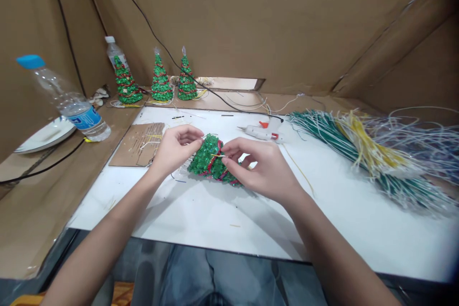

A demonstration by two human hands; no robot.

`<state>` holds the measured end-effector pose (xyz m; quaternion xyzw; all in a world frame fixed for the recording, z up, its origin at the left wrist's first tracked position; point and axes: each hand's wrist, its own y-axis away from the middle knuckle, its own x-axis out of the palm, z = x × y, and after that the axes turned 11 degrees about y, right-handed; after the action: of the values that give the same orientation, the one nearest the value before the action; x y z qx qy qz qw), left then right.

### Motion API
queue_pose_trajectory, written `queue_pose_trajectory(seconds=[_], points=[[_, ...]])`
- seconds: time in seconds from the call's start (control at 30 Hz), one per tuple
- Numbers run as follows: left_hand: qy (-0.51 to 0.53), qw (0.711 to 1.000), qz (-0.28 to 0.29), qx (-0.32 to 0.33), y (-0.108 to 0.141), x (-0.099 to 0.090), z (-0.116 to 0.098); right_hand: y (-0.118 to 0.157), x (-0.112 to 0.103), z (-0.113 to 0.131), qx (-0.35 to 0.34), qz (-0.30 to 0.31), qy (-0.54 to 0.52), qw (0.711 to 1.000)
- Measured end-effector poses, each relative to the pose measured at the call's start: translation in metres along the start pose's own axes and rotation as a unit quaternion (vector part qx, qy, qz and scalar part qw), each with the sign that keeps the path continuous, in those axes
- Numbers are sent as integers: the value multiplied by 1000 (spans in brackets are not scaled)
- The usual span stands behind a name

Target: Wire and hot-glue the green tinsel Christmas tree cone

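Observation:
A small green tinsel Christmas tree [206, 158] with red garland lies on its side over the white work surface. My left hand [181, 146] is closed at its base end, thumb and fingertips pressed against the edge. Between the thumb and finger of my right hand [256, 165] is a thin yellow-white wire [218, 156], which rests against the tree's side. The tree's tip is partly hidden under my right hand. A glue gun [260, 132] lies just beyond that hand, and a piece of cardboard [134, 143] with wire scraps lies beyond my left wrist.
Several finished-looking trees [161, 79] stand along the back ledge. At the left are a water bottle [84, 117] and a white plate [46, 135]. Bundles of green wires [322, 129] and yellow wires [366, 143] spread across the right. A black cable [143, 24] hangs across the back.

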<state>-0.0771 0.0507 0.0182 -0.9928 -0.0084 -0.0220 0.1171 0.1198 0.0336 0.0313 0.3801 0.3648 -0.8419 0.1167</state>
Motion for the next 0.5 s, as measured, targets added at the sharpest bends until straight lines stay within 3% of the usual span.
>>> queue_pose_trajectory(seconds=[0.27,0.5], points=[[-18,1000,11,-2,0,0,-1,0,-5,-10,-136,-39,83,986],[-24,1000,18,-3,1,0,-2,1,-1,-12,-164,-53,149,974]])
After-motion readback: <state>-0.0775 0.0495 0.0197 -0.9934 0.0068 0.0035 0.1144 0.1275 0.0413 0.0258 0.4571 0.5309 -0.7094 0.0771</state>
